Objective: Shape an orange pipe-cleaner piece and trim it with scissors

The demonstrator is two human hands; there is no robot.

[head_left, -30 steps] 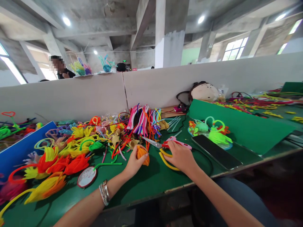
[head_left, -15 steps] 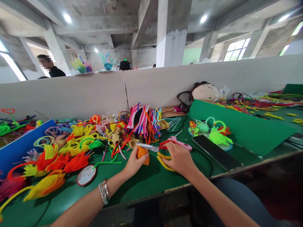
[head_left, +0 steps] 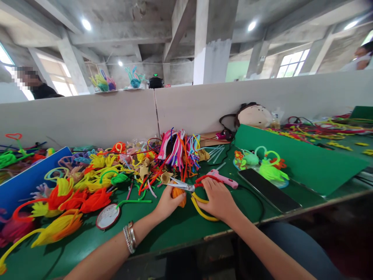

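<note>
**Trimming the orange piece with scissors**

Near the centre of the frame, our left hand is curled around a small orange pipe-cleaner piece, pinching it between thumb and fingers just above the green table. Our right hand is closed on the red handles of the scissors, whose blades point left and lie right over the top of the orange piece. A loose yellow pipe cleaner curves under the right hand.

To cut well here, we judge it best to keep the orange piece steady and turned so the spot to trim faces the blades, with the left fingertips held clear of the edge. The blades look slightly parted; a short, firm snip near the pivot should give a clean end. The pink glue gun lies just beyond the right hand, and the heap of coloured pipe cleaners stands further back.
</note>
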